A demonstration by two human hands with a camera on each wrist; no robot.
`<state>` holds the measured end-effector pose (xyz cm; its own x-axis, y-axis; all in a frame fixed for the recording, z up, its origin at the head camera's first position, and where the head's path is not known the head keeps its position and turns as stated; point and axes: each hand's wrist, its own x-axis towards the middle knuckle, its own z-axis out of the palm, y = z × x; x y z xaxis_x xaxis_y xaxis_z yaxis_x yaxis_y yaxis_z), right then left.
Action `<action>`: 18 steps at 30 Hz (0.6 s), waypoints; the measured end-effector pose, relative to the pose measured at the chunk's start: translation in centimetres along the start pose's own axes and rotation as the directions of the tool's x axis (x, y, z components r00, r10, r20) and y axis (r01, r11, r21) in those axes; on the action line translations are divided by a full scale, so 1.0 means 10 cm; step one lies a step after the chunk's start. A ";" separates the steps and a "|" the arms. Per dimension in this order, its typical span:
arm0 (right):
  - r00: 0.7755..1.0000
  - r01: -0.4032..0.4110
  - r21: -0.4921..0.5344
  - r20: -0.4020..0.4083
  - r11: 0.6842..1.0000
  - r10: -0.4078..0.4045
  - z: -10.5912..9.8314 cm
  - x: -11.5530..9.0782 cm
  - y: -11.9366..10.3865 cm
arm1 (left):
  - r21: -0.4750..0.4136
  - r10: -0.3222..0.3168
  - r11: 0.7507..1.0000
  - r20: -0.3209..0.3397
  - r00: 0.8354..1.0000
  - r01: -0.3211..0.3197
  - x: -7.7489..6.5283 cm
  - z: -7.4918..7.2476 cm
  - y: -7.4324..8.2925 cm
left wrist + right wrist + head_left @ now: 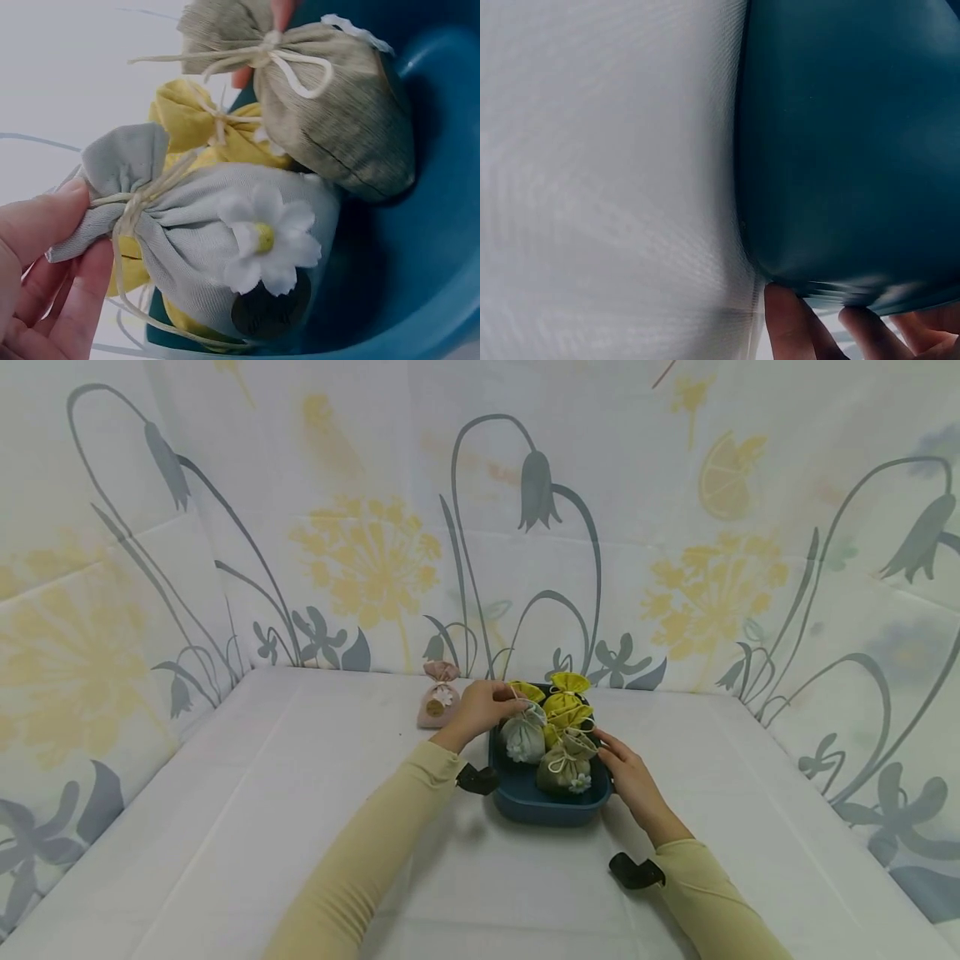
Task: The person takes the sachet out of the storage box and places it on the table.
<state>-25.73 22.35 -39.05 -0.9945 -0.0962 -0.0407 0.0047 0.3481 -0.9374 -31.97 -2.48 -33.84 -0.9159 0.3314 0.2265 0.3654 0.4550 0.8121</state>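
Observation:
A blue basin (551, 812) holds several small drawstring pouches. My left hand (487, 703) pinches the gathered neck of a light grey pouch (217, 232) with a white fabric flower, at the basin's left side. Beside it sits an olive pouch (564, 768), tied with a pale cord. My right hand (633, 781) is at the basin's right side; in the left wrist view its fingertips (283, 11) show on both sides of the olive pouch's neck. Other right fingers (787, 319) lie against the basin's outer end in the right wrist view. Yellow pouches (567, 706) lie behind.
A pink pouch (437, 697) with a flower stands on the white tablecloth (300, 827), left of the basin. A patterned cloth (375, 527) hangs behind and at both sides. Black wrist mounts (636, 871) stick out from the sleeves.

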 end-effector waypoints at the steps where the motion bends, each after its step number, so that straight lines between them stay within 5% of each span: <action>1: 1.000 0.003 -0.001 0.001 1.000 -0.003 0.00 0.00 0.00 | -0.001 -0.005 1.000 -0.004 1.000 0.005 0.00 -0.01 0.01; 7: 1.000 0.003 -0.006 0.006 1.000 -0.002 0.00 -0.02 0.00 | -0.007 -0.024 1.000 -0.039 0.999 0.023 -0.02 -0.08 0.07; 18: 1.000 -0.011 0.010 0.003 1.000 0.011 0.00 -0.01 -0.01 | -0.080 0.030 0.996 -0.117 0.993 -0.039 -0.02 -0.19 0.12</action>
<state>-25.59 22.28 -38.93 -0.9941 -0.0946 -0.0523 0.0171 0.3402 -0.9402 -31.70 -3.55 -31.87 -0.9177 0.2463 0.3118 0.3868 0.3739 0.8430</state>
